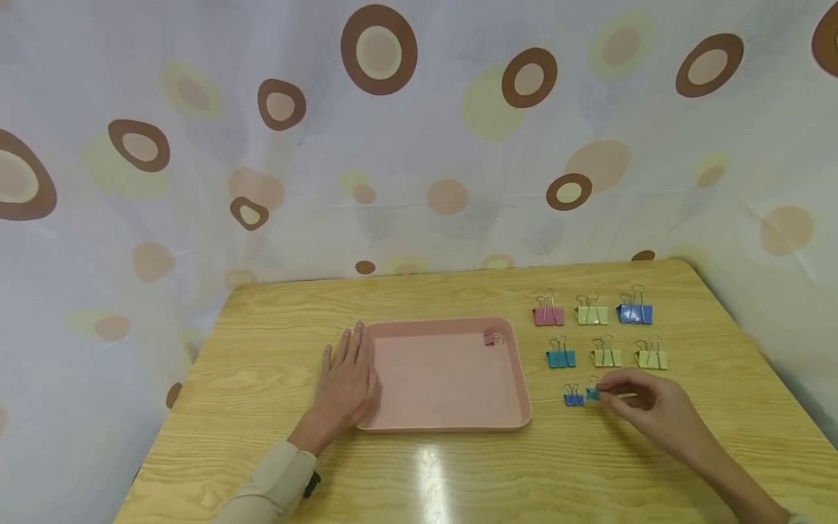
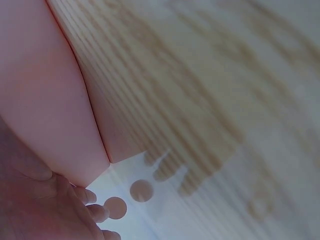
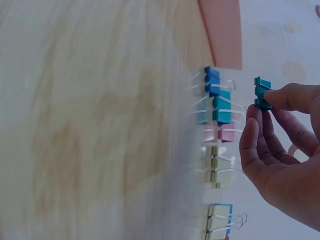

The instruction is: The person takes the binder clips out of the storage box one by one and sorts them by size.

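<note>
My right hand (image 1: 655,407) pinches a small teal binder clip (image 3: 263,93) between thumb and fingertips, to the right of the pink tray (image 1: 425,386). Just left of that clip, a small blue binder clip (image 1: 574,399) stands on the table. With its fingers straight, my left hand (image 1: 343,386) lies along the tray's left edge; the left wrist view shows this hand (image 2: 45,207) against the tray's side (image 2: 45,75). One small pink binder clip (image 1: 489,337) lies inside the tray, near its far right corner.
Behind my right hand, larger binder clips stand in two rows. The far row holds a pink (image 1: 548,315), a pale yellow (image 1: 592,314) and a blue clip (image 1: 634,314); the nearer one a teal (image 1: 561,358) and two pale yellow clips. A patterned curtain (image 1: 419,145) hangs behind the table.
</note>
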`<action>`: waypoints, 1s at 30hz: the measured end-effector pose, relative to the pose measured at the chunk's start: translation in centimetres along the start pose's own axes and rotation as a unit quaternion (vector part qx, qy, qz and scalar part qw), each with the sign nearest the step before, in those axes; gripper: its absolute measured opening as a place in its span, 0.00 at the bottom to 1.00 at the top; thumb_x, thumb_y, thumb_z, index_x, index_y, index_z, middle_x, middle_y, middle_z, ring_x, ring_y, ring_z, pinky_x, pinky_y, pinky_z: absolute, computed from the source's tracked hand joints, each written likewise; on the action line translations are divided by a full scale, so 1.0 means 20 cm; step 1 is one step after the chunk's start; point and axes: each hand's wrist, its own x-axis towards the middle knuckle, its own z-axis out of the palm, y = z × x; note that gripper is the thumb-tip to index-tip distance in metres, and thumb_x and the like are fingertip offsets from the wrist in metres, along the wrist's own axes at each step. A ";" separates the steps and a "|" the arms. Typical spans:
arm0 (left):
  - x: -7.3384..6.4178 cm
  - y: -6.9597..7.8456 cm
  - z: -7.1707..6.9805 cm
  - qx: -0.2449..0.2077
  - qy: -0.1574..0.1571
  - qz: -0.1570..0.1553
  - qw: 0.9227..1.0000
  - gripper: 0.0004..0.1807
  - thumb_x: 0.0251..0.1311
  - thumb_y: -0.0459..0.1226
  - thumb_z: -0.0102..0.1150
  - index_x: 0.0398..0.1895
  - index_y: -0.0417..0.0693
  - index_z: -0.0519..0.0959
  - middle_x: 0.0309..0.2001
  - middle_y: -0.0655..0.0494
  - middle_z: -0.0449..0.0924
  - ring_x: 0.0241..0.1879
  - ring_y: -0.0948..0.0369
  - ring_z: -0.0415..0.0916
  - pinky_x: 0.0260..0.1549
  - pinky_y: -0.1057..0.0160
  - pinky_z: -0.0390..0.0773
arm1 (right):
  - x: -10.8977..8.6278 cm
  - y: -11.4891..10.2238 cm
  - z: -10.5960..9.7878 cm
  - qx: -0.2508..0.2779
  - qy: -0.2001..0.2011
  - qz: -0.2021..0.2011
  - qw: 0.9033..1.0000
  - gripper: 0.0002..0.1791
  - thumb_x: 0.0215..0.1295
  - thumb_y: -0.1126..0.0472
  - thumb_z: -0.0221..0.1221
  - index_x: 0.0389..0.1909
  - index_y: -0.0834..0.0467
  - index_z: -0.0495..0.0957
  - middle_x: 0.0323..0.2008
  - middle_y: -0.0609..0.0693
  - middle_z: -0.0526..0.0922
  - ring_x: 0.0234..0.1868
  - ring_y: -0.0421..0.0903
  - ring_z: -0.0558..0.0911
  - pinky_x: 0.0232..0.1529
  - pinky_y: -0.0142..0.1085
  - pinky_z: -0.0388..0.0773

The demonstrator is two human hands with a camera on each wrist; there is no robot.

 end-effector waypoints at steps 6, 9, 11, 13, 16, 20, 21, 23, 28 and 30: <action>0.00 0.00 -0.01 -0.003 -0.002 0.000 1.000 0.34 0.78 0.40 0.39 0.81 0.33 0.50 0.81 0.39 0.46 0.79 0.40 0.47 0.73 0.34 0.50 | 0.00 0.08 -0.05 -0.019 -0.001 0.004 1.000 0.12 0.59 0.78 0.68 0.41 0.64 0.85 0.38 0.44 0.87 0.37 0.31 0.85 0.34 0.26 0.82; 0.00 0.00 -0.01 -0.003 -0.002 -0.001 1.000 0.34 0.78 0.40 0.39 0.81 0.33 0.50 0.81 0.39 0.47 0.79 0.40 0.47 0.73 0.34 0.50 | 0.00 0.12 -0.08 -0.031 -0.008 0.026 0.999 0.10 0.60 0.76 0.68 0.42 0.63 0.85 0.37 0.45 0.87 0.37 0.30 0.84 0.33 0.26 0.82; 0.00 0.00 -0.01 -0.002 -0.001 -0.001 1.000 0.34 0.78 0.40 0.39 0.81 0.33 0.50 0.81 0.39 0.47 0.79 0.40 0.48 0.73 0.34 0.50 | -0.01 0.14 -0.09 -0.038 -0.011 0.035 0.999 0.10 0.60 0.75 0.68 0.41 0.63 0.86 0.37 0.45 0.87 0.37 0.30 0.84 0.34 0.26 0.82; 0.00 0.00 -0.01 -0.001 -0.003 -0.001 1.000 0.34 0.78 0.40 0.39 0.81 0.33 0.50 0.81 0.39 0.46 0.79 0.40 0.47 0.73 0.35 0.50 | -0.01 0.15 -0.10 -0.043 -0.012 0.042 0.998 0.09 0.60 0.74 0.69 0.41 0.63 0.86 0.37 0.45 0.88 0.37 0.29 0.83 0.34 0.26 0.82; 0.00 0.00 0.00 -0.004 -0.004 0.000 1.000 0.34 0.78 0.40 0.39 0.81 0.33 0.50 0.81 0.39 0.46 0.79 0.40 0.47 0.73 0.34 0.50 | -0.02 0.17 -0.11 -0.055 -0.011 0.052 0.997 0.08 0.60 0.73 0.70 0.40 0.62 0.86 0.36 0.44 0.88 0.37 0.27 0.82 0.34 0.25 0.81; 0.00 0.00 0.00 -0.007 -0.004 0.000 1.000 0.34 0.78 0.40 0.39 0.81 0.33 0.50 0.81 0.39 0.46 0.79 0.40 0.47 0.73 0.34 0.50 | -0.02 0.18 -0.11 -0.071 -0.012 0.061 0.996 0.07 0.61 0.71 0.70 0.39 0.61 0.87 0.35 0.45 0.88 0.36 0.27 0.82 0.33 0.25 0.81; 0.00 0.00 0.00 -0.007 -0.004 0.000 1.000 0.34 0.78 0.40 0.39 0.81 0.33 0.50 0.81 0.39 0.46 0.79 0.40 0.47 0.73 0.34 0.50 | -0.02 0.18 -0.11 -0.072 -0.013 0.061 0.995 0.06 0.61 0.71 0.70 0.39 0.61 0.87 0.34 0.46 0.88 0.35 0.28 0.82 0.33 0.26 0.80; 0.00 0.00 0.00 -0.008 -0.005 -0.001 1.000 0.34 0.78 0.40 0.39 0.81 0.33 0.49 0.81 0.39 0.46 0.79 0.41 0.46 0.73 0.34 0.49 | -0.02 0.18 -0.11 -0.076 -0.015 0.059 0.995 0.06 0.61 0.71 0.70 0.38 0.60 0.87 0.34 0.48 0.88 0.34 0.29 0.82 0.32 0.26 0.80; 0.00 0.00 0.00 -0.009 -0.007 -0.001 1.000 0.34 0.79 0.40 0.39 0.81 0.33 0.49 0.81 0.39 0.45 0.79 0.41 0.46 0.73 0.34 0.49 | -0.02 0.18 -0.11 -0.091 -0.025 0.056 0.994 0.06 0.60 0.71 0.70 0.38 0.60 0.87 0.32 0.46 0.87 0.31 0.31 0.81 0.31 0.27 0.80; 0.00 0.00 0.00 -0.009 -0.006 -0.001 1.000 0.34 0.79 0.40 0.39 0.81 0.33 0.49 0.81 0.39 0.46 0.79 0.41 0.47 0.73 0.34 0.49 | -0.02 0.18 -0.11 -0.094 -0.031 0.061 0.993 0.06 0.61 0.70 0.70 0.38 0.59 0.86 0.31 0.44 0.86 0.31 0.32 0.81 0.31 0.28 0.80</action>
